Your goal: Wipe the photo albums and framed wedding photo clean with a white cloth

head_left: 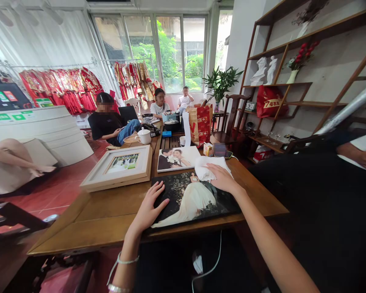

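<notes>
A dark wedding photo panel point(186, 199) showing a long white gown lies flat near the table's front edge. My left hand point(151, 205) rests on the panel's left edge, its fingers spread and holding nothing. At the panel's far right part, my right hand point(222, 178) presses on a bunched white cloth point(212, 166) and grips it. The cloth covers part of the panel's far edge. Just beyond lies a paler photo panel point(178, 158) with a couple on it. Left of that, light wooden picture frames point(118, 167) are stacked, the top one holding a small photo.
The wooden table point(110, 219) also bears a white teapot point(144, 136), a red patterned bag point(200, 126), a small box point(207, 149) and a phone point(220, 150) with a cable. Several people sit beyond. Someone in dark clothing point(308, 195) is close on the right.
</notes>
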